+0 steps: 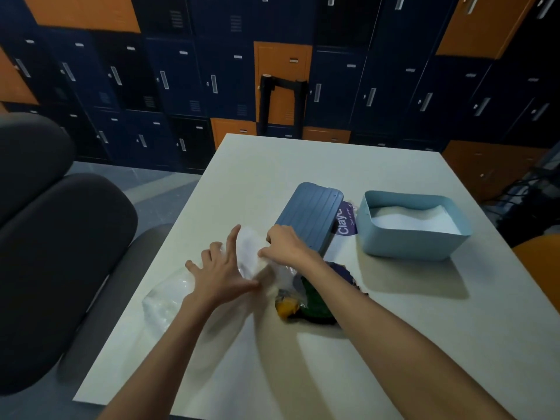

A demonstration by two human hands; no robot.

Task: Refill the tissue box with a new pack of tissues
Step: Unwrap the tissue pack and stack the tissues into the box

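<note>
Hands [222, 269] blurred, tissue pack [249, 251] partly covered

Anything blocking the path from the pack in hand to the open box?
On the table, yes: the blue lid and a purple wrapper lie between the tissue pack and the box. Above them nothing shows. The box is open on top, white tissue already inside.

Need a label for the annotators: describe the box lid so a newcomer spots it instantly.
On the pale table, find the open light-blue tissue box at right. Just left of it lies the lid, beyond the right hand that pinches the clear tissue pack. It alone is darker slate-blue and ribbed with long grooves.
</note>
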